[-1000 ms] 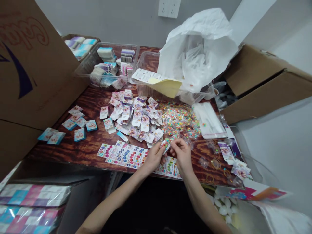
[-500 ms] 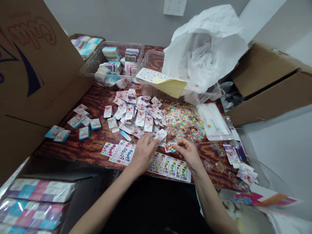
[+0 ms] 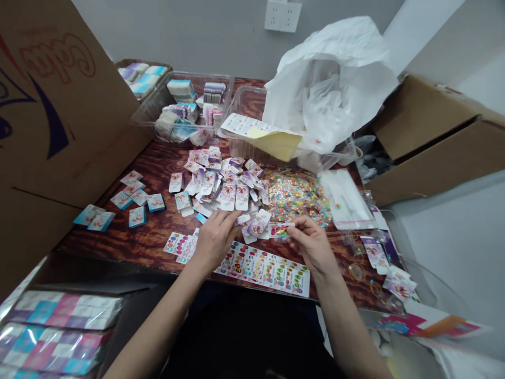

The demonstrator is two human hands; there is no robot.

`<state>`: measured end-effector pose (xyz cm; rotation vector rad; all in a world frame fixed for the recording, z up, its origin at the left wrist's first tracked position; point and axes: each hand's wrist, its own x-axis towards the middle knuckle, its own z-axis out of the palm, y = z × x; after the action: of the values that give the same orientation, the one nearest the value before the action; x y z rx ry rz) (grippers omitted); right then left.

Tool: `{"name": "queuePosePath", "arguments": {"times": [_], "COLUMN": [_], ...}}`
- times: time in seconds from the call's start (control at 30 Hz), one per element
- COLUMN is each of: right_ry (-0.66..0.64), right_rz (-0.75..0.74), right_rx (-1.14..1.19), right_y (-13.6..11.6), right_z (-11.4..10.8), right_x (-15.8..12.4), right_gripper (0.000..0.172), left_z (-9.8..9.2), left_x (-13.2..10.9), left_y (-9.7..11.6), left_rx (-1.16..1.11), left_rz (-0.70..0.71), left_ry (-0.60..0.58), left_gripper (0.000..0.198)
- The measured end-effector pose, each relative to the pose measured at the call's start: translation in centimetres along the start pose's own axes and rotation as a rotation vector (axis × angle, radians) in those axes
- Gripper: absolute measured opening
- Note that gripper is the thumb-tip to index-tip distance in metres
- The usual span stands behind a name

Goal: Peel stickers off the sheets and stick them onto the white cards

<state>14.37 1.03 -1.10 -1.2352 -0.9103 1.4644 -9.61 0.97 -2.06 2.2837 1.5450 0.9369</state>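
My right hand [image 3: 312,243] pinches a small clear packet of coloured pieces [image 3: 281,229] just above the wooden table [image 3: 138,239]. My left hand [image 3: 215,237] reaches into the pile of small printed cards [image 3: 223,184], fingertips closed on a white card [image 3: 241,218] at the pile's near edge. Under both hands lie long strips of colourful nail stickers [image 3: 260,266]. Beyond the right hand spreads a heap of clear packets with bright bits [image 3: 298,195].
Blue cards [image 3: 134,202] lie at the left. Clear plastic bins [image 3: 185,108] with stacked packs and a white plastic bag [image 3: 331,84] stand at the back. Cardboard boxes [image 3: 434,131] flank both sides. Wrapped packs [image 3: 55,329] sit at lower left; rubber bands [image 3: 357,271] at right.
My left hand let go of the packet and moved left and forward into the card pile. My right hand kept the packet and shifted slightly right and away.
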Motion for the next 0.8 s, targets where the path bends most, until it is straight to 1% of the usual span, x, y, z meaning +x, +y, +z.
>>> {"name": "queuePosePath", "arguments": {"times": [0.07,0.13,0.23,0.3,0.37,0.4,0.5,0.53,0.6,0.67,0.73,0.8], "right_ry": [-0.01,-0.049,-0.148,-0.234,-0.309,-0.325,-0.277,-0.258,-0.258,-0.314,-0.379,-0.423], "right_rz": [-0.123,-0.208,-0.215,-0.211,-0.256,-0.295,-0.391,-0.386,-0.308,-0.173,-0.058,-0.016], "right_rx": [-0.033,-0.119,-0.283,-0.415,-0.571,-0.641,-0.745,-0.73,-0.627,-0.474,-0.366,-0.35], "right_y": [-0.8,-1.1,-1.2,-1.3,-1.4,-1.4,-0.7,-0.3,0.6,1.3,1.6,1.5], "right_z": [0.3,0.6,0.7,0.6,0.6,0.7,1.2,1.3,1.1,0.6,0.0,-0.5], "right_x": [0.2,0.4,0.5,0.4,0.2,0.2,0.3,0.5,0.7,0.9,0.8,0.5], "right_gripper": [0.023,0.019,0.015,0.014,0.014,0.013,0.01,0.011,0.017,0.023,0.023,0.019], "left_z": [-0.4,-0.3,0.2,0.6,1.0,1.2,1.8,2.0,2.2,2.4,2.6,2.8], "left_x": [-0.4,-0.9,-1.5,-1.8,-1.8,-1.8,-1.6,-1.6,-1.6,-1.7,-2.0,-2.3], "left_y": [1.0,1.7,2.2,2.2,2.2,2.2,2.3,2.4,2.3,2.2,2.0,1.8], "left_rx": [-0.174,-0.388,-0.699,-0.839,-0.887,-0.885,-0.851,-0.855,-0.894,-0.934,-0.938,-0.93], "left_rz": [-0.037,-0.134,-0.35,-0.431,-0.436,-0.425,-0.424,-0.443,-0.486,-0.504,-0.505,-0.509], "left_ry": [-0.11,-0.219,-0.344,-0.405,-0.439,-0.444,-0.406,-0.408,-0.448,-0.489,-0.492,-0.487], "left_gripper": [0.029,0.026,0.028,0.031,0.031,0.031,0.031,0.032,0.034,0.036,0.035,0.033]}}
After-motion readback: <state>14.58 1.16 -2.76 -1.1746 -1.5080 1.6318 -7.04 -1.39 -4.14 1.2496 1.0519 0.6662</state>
